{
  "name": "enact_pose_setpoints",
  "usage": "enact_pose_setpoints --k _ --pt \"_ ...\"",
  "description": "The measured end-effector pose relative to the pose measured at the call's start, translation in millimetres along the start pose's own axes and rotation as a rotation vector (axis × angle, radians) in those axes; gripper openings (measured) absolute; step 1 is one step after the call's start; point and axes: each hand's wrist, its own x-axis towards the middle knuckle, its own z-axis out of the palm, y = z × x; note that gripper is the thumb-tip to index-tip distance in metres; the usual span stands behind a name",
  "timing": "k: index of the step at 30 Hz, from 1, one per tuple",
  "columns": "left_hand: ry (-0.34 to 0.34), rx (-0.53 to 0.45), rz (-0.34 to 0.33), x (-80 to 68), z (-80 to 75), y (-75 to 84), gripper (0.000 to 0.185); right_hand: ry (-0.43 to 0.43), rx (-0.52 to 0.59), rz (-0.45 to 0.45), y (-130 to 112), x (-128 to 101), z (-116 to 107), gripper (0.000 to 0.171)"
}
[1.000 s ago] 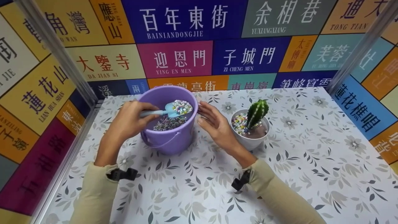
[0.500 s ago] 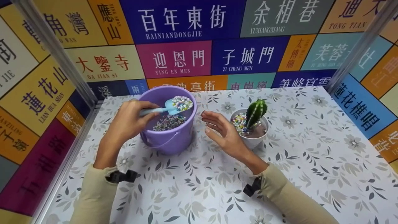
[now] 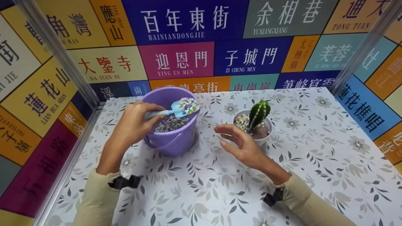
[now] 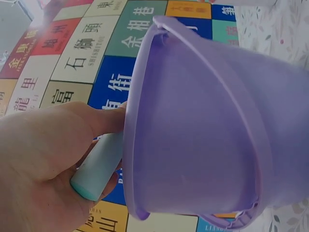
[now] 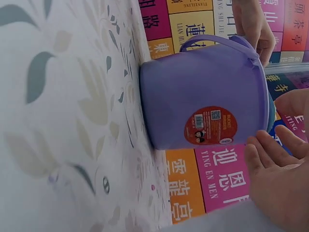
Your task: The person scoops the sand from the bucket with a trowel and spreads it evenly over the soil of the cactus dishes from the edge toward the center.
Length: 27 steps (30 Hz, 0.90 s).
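My left hand (image 3: pixel 133 122) grips the pale blue handle of a small toy shovel (image 3: pixel 179 109) over the mouth of a purple bucket (image 3: pixel 176 142). Multicoloured pebbles (image 3: pixel 189 105) are heaped on the shovel's blade. More pebbles (image 3: pixel 172 124) lie inside the bucket. In the left wrist view, the bucket's wall hides the blade and only the handle (image 4: pixel 99 164) shows. My right hand (image 3: pixel 243 147) hangs in the air with nothing in it, fingers loosely bent, between the bucket and a white pot (image 3: pixel 262 141). A green cactus (image 3: pixel 260 115) stands in that pot.
Inside the pot, coloured pebbles (image 3: pixel 241 121) cover the left part, and brown soil (image 3: pixel 261 131) shows at the right. A few loose pebbles dot the floral tablecloth (image 3: pixel 194 188). Sign-patterned panels (image 3: pixel 176 59) close off the back and sides.
My right hand has left the bucket's rim and moved right and toward me, before the pot. The loaded shovel has shifted slightly right, toward the bucket's right rim.
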Motion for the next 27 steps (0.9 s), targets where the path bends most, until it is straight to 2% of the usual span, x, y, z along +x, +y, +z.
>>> enact_pose_setpoints --k 13,19,23,27 --pt "-0.017 -0.034 0.066 1.4 16.6 24.0 0.023 0.064 -0.009 -0.045 0.1 -36.9 -42.9 0.041" --pt "-0.024 -0.018 0.109 2.6 21.3 33.6 0.022 0.085 0.028 -0.126 -0.7 -49.4 -61.6 0.03" --pt "-0.033 -0.017 0.132 4.6 25.7 40.8 0.021 0.16 -0.023 -0.078 -2.0 -56.1 -74.1 0.023" --pt "-0.052 -0.014 0.131 6.2 31.8 47.5 0.02 0.276 -0.09 -0.032 -1.0 -59.1 -84.4 0.018"
